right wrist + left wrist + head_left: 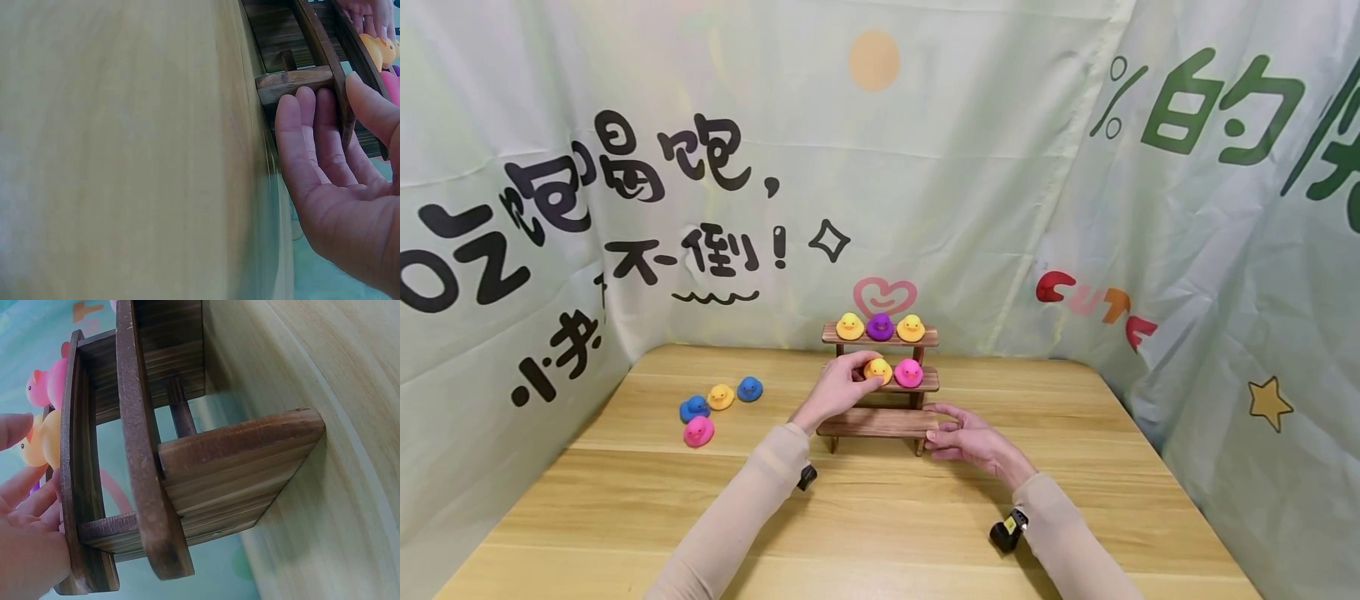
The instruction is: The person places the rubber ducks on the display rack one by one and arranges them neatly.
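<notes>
A three-step wooden display stand point(880, 423) stands on the table. On its middle step my left hand point(838, 387) pinches a yellow rubber duck point(877, 372) between thumb and fingers. Right beside that duck sits a pink rubber duck point(909, 373). The top step bears a yellow duck point(850, 327), a purple duck point(880, 327) and another yellow duck point(912, 327). My right hand point(973, 442) grips the right end of the bottom step; in the right wrist view its fingers point(326, 134) lie against the end, with the thumb on the step's other side.
On the table's left lie a blue duck point(749, 388), a yellow duck point(720, 397), a second blue duck point(695, 408) and a pink duck point(698, 431). Printed cloth point(970, 208) hangs behind the wooden table point(880, 533) and along both sides.
</notes>
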Demonstrator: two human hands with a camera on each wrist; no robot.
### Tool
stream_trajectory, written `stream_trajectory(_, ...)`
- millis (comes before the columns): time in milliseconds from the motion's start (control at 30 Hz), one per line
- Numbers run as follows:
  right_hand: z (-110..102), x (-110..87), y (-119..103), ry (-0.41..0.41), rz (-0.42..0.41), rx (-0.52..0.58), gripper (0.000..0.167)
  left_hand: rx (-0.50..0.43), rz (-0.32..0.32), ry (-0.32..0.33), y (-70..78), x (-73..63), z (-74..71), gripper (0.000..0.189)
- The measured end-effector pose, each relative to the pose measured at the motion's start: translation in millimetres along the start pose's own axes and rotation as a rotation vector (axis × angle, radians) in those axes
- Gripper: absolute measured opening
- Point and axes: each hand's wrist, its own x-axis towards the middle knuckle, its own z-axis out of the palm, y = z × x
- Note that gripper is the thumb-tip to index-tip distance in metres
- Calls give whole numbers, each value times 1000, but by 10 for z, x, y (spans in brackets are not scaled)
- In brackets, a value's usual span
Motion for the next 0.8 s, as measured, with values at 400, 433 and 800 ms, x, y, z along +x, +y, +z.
stream_trajectory(400,11,-3,-7,4,0,3,68,-15,-7,-10,-6,12,1,33)
stream_trajectory(433,10,-3,-7,4,1,3,68,-14,-6,-9,-5,12,1,33)
stream_trajectory(800,2,-8,-13,-1,1,-7,69,2,7,-2,7,-13,-1,35)
